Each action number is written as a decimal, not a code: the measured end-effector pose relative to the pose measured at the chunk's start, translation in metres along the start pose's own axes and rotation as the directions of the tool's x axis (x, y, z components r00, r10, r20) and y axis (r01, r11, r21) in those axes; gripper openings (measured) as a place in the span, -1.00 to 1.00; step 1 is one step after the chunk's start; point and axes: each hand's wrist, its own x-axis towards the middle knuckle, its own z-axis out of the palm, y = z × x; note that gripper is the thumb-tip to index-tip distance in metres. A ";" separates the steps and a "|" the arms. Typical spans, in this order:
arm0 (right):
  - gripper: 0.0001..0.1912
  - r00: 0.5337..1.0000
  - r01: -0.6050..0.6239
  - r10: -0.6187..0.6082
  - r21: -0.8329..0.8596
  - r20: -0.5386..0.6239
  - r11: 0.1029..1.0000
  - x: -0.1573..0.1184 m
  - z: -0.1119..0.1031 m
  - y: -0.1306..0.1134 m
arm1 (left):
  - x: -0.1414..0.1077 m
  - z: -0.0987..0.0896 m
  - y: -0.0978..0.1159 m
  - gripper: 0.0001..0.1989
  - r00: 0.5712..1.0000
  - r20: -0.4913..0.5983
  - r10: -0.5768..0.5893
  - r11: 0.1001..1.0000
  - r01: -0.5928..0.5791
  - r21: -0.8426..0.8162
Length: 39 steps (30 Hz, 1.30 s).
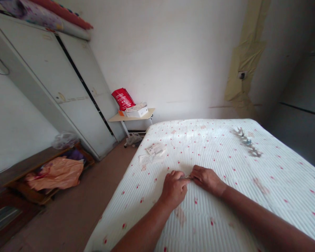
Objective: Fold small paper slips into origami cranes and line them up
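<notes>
Over the middle of the white quilted bed cover point(212, 217), my left hand point(174, 187) and my right hand point(207, 177) meet at their fingertips. Both hands are closed on a small, thin, greyish object point(187, 177) between them, mostly hidden by the fingers and too small to name. A row of small grey and bluish pieces point(248, 141) lies on the cover to the right and further back. Printed papers point(156, 149) lie near the left edge of the bed.
A small table point(118, 118) beyond the bed's far left corner holds a red bag point(123, 99) and a white box point(137, 111). A grey cabinet point(47, 63) and a wooden bench with orange cloth point(59, 173) stand left. A wall socket point(242, 75) is at the back.
</notes>
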 end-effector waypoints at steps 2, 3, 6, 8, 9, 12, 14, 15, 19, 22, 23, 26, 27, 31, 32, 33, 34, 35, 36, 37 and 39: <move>-0.82 1.000 0.004 -0.004 0.033 0.005 0.999 -0.001 -0.001 0.001 | -0.001 0.000 -0.001 -0.71 1.000 0.000 0.002 1.000 -0.002 -0.006; -0.81 1.000 0.001 -0.001 0.052 0.005 0.999 -0.002 -0.001 0.001 | -0.001 0.000 -0.001 -0.71 1.000 0.001 0.003 1.000 -0.003 -0.006; -0.78 1.000 -0.019 0.018 0.098 0.003 0.995 -0.003 -0.002 0.002 | -0.001 -0.001 0.001 -0.71 1.000 0.006 0.000 1.000 0.000 -0.001; -0.77 1.000 -0.014 0.013 0.115 0.002 0.993 -0.004 -0.002 0.002 | 0.000 -0.002 0.003 -0.71 1.000 0.007 -0.006 1.000 0.006 0.001; -0.76 1.000 -0.003 0.003 0.117 0.004 0.993 -0.004 -0.002 0.002 | 0.000 -0.002 0.003 -0.72 1.000 0.007 -0.009 1.000 0.009 -0.001; -0.74 1.000 0.017 -0.018 0.099 0.004 0.995 -0.007 -0.004 0.002 | -0.001 -0.002 0.001 -0.73 1.000 0.001 -0.008 1.000 0.008 -0.021; -0.74 1.000 0.021 -0.021 0.086 0.001 0.996 -0.009 -0.006 0.002 | -0.001 -0.001 -0.001 -0.73 1.000 -0.011 0.000 0.999 -0.001 -0.046; -0.74 1.000 0.017 -0.017 0.085 -0.001 0.996 -0.010 -0.007 0.001 | -0.001 -0.001 -0.002 -0.72 1.000 -0.020 0.006 0.998 -0.007 -0.058; -0.76 1.000 -0.020 0.019 0.106 0.006 0.994 -0.011 -0.009 0.001 | -0.002 -0.003 -0.001 -0.64 0.998 -0.035 0.052 0.997 -0.054 -0.054; -0.77 1.000 -0.029 0.030 0.153 -0.002 0.988 -0.010 -0.006 0.003 | -0.001 -0.006 0.003 -0.62 0.998 -0.002 0.064 0.998 -0.064 -0.005; -0.77 1.000 -0.026 0.028 0.171 -0.008 0.985 -0.010 -0.005 0.004 | -0.001 -0.006 0.004 -0.62 0.998 0.008 0.060 0.998 -0.060 0.010; -0.75 0.999 -0.013 0.020 0.232 -0.029 0.973 -0.012 -0.003 0.007 | 0.000 -0.008 0.007 -0.61 0.998 0.024 0.049 0.998 -0.050 0.041; -0.75 0.999 -0.011 0.020 0.256 -0.034 0.967 -0.012 -0.003 0.008 | 0.000 -0.008 0.007 -0.61 0.999 0.026 0.047 0.998 -0.048 0.049; -0.76 0.998 -0.036 0.051 0.384 -0.031 0.922 -0.012 -0.004 0.012 | 0.001 -0.009 0.008 -0.62 0.999 0.035 0.041 0.997 -0.044 0.066; -0.77 0.997 -0.053 0.070 0.426 -0.025 0.903 -0.012 -0.004 0.013 | 0.002 -0.009 0.007 -0.63 0.998 0.039 0.040 0.997 -0.042 0.070; -0.78 0.995 -0.073 0.094 0.474 -0.021 0.877 -0.011 -0.004 0.015 | 0.002 -0.009 0.007 -0.64 0.998 0.043 0.037 0.996 -0.040 0.075; -0.79 0.992 -0.095 0.125 0.526 -0.022 0.845 -0.010 -0.004 0.017 | 0.002 -0.009 0.007 -0.66 0.998 0.049 0.035 0.996 -0.039 0.081; -0.81 0.986 -0.119 0.164 0.578 -0.026 0.807 -0.010 -0.004 0.019 | 0.003 -0.009 0.007 -0.67 0.998 0.053 0.033 0.996 -0.037 0.086; -0.82 0.977 -0.144 0.209 0.623 -0.033 0.769 -0.009 -0.003 0.021 | 0.003 -0.009 0.007 -0.69 0.998 0.056 0.032 0.995 -0.037 0.089; -0.83 0.966 -0.170 0.255 0.657 -0.035 0.734 -0.008 -0.003 0.023 | 0.003 -0.009 0.007 -0.70 0.998 0.058 0.032 0.995 -0.037 0.090; -0.84 0.943 -0.230 0.332 0.691 -0.016 0.685 -0.006 -0.001 0.025 | 0.003 -0.009 0.007 -0.71 0.998 0.055 0.030 0.996 -0.035 0.085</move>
